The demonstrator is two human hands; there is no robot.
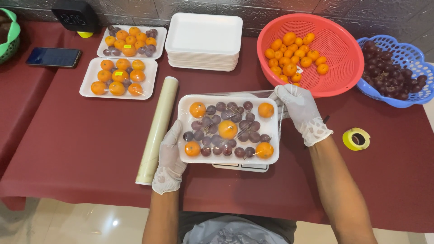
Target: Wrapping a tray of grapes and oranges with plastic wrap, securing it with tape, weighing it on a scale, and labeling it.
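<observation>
While two wrapped trays [119, 77] sat done, left hand [170, 160] & right hand [300, 113] each had a closed grip on cling film over the third fruit tray [228, 129], w/ wrapping unfinished.

Both forearms bare, coming in from the near edge, both hands in thin white gloves. Left hand [169, 159]: near-left, palm inward, fingers [177, 134] pointing far and slightly right, loosely extended, thumb side tucked out of sight. Right hand [302, 113]: farther and to the right, wrist bent, fingers [284, 94] curled leftward in a pinch. Right forearm runs diagonally from near-right; left forearm nearly straight up from the near edge.
</observation>
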